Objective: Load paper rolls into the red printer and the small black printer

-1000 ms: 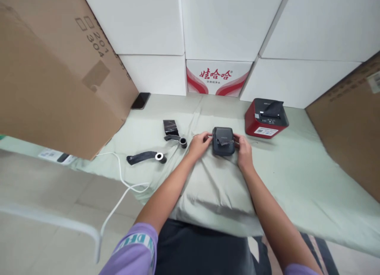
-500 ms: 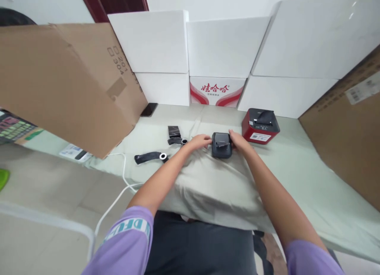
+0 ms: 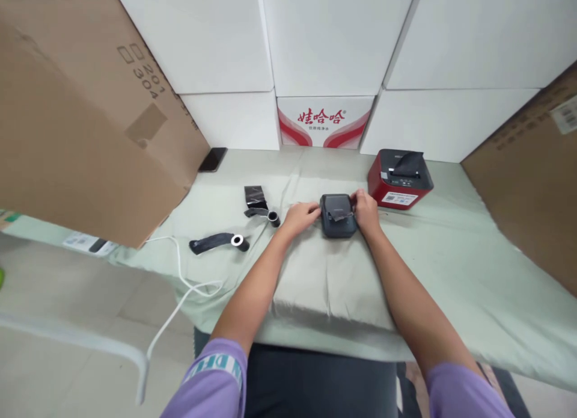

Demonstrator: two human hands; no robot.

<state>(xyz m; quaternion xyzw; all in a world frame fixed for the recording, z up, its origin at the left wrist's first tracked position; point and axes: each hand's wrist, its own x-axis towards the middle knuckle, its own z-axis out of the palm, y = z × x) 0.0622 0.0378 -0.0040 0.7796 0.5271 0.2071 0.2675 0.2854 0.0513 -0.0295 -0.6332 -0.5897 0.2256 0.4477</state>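
steadying the squarish black plastic device [image 3: 338, 230] wants light, even pressure; bare left hand [image 3: 300, 218] and right hand [image 3: 367, 212], both part-open, touch its opposite sides.

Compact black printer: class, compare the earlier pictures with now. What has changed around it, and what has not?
The right hand has moved slightly farther back along the right side of the compact black printer, its fingers now by the far corner. The left hand stays at the left side. The red printer and phone look unmoved; only the camera view shifted.
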